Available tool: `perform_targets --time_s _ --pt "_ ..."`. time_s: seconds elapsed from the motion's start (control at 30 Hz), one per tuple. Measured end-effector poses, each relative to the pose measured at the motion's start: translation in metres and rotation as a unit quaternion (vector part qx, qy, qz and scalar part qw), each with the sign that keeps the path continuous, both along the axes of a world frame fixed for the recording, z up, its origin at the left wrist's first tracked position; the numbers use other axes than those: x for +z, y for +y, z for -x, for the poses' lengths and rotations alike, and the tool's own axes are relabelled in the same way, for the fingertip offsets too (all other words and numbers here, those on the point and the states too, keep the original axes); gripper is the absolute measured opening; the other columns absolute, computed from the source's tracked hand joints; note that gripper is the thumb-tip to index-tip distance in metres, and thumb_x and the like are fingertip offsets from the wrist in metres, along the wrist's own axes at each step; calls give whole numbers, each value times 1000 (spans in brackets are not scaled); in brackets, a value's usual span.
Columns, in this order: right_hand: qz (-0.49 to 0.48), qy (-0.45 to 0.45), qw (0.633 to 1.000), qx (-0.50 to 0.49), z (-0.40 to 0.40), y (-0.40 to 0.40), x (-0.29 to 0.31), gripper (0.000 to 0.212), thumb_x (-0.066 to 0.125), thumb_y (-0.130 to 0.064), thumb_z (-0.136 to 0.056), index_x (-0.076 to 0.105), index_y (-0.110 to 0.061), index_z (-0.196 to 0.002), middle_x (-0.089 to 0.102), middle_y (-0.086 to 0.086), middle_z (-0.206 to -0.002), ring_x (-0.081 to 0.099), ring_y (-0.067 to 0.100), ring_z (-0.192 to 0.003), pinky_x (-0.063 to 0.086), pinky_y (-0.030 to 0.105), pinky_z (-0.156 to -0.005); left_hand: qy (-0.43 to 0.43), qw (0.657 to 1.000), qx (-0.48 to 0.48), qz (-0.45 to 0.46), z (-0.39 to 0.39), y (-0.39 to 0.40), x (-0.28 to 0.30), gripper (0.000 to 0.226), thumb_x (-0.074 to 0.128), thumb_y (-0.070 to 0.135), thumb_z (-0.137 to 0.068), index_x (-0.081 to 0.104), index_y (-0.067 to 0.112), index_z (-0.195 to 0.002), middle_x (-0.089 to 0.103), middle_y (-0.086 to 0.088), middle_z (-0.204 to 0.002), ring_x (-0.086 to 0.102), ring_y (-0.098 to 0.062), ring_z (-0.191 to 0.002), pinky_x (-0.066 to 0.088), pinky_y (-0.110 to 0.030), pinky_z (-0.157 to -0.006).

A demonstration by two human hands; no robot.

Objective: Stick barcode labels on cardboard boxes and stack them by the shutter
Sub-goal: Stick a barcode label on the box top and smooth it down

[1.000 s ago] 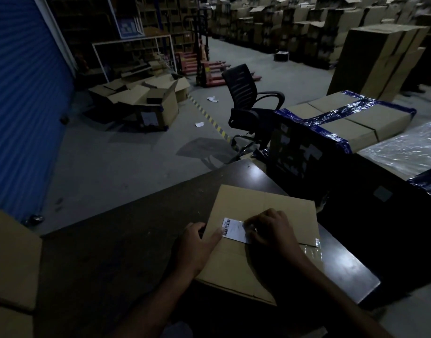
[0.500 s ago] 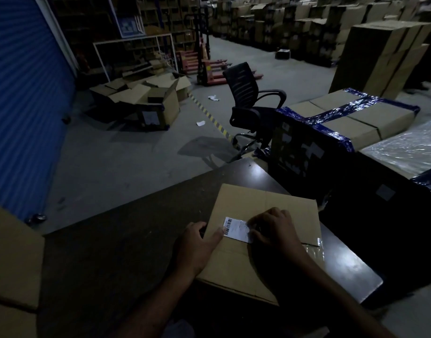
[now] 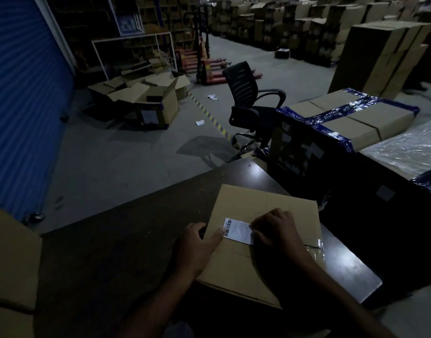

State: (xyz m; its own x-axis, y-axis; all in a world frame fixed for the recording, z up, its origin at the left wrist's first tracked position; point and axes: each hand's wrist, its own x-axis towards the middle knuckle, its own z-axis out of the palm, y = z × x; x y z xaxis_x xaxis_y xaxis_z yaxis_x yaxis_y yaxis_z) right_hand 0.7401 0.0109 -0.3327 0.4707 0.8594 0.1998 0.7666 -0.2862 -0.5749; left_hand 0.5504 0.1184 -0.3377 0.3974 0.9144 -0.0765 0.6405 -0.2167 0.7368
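Pressing a barcode label point(image 3: 237, 231) onto a flattened cardboard box point(image 3: 263, 208).
Unchanged from before: left hand point(image 3: 197, 247) thumb and right hand point(image 3: 277, 230) fingertips flat on it, neither grip closed.

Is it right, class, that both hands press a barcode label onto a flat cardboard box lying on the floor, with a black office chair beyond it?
Not quite. The head view shows the cardboard box lying on a dark table, not the floor. The rest holds: the left hand and right hand press the barcode label, and the office chair stands beyond.
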Motion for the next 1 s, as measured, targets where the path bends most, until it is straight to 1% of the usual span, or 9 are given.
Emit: perform_targets --time_s 0.1,0.27,0.37,0.43,0.5,0.63,0.77,0.9,1.0 --pt "4 -5 1000 -3 -1 0 2 14 76 -25 -76 74 -25 -91 43 -18 -84 35 10 -93 24 19 -74 3 1000 1 10 0 -1 2 40 64 67 -81 64 34 -104 58 11 -103 58 -8 -91 49 -32 -80" --pt "7 -1 1000 7 -1 -3 0 14 74 -25 -78 72 -26 -92 45 -14 -88 34 9 -94 23 2 -80 2 1000 5 13 0 0 1 49 64 69 -79 67 30 -108 61 9 -106 60 -8 -92 52 -35 -84" --pt "-6 19 1000 -8 -4 -3 0 13 74 -30 -77 73 -23 -88 53 -10 -87 42 15 -94 25 12 -75 1 1000 -3 29 -1 0 -2 60 61 74 -77 66 28 -116 60 10 -110 60 -7 -94 53 -36 -85" --pt "-13 19 1000 -20 -4 -7 -2 25 66 -41 -76 72 -24 -94 58 -10 -92 46 17 -96 27 14 -78 -2 999 -2 40 -1 1 -4 72 60 76 -75 60 29 -129 60 8 -124 59 -10 -106 52 -39 -93" --pt "-28 -6 998 -55 1 -20 -2 26 70 -36 -76 71 -24 -99 54 -13 -96 41 13 -98 33 22 -82 -18 997 3 79 -2 3 -6 81 65 73 -76 51 29 -142 56 6 -136 57 -14 -118 48 -41 -101" --pt "7 -128 983 -131 15 -65 -6 22 66 -40 -78 65 -38 -100 57 -13 -108 46 17 -106 24 33 -86 -93 971 23 220 1 6 -13 86 67 88 -56 61 38 -125 72 11 -113 71 -14 -99 55 -45 -93" --pt "50 -176 970 -160 23 -89 -19 33 54 -46 -77 68 -40 -107 62 -10 -123 48 23 -118 37 50 -95 -142 951 37 271 1 -1 -11 69 70 74 -66 63 32 -121 74 5 -105 72 -19 -94 57 -49 -90" --pt "18 -180 978 -103 16 -82 -10 28 61 -38 -82 71 -32 -108 63 -3 -125 45 23 -120 52 38 -84 -199 939 87 268 -2 -24 -8 37 64 42 -93 57 23 -124 69 -5 -115 68 -25 -100 54 -48 -93" --pt "15 -146 989 -17 -12 -70 -3 39 41 -50 -89 68 -37 -112 59 -11 -130 48 20 -123 52 36 -86 -213 931 185 229 -5 -56 -19 49 62 42 -94 46 15 -131 63 -11 -122 64 -28 -101 53 -44 -88"
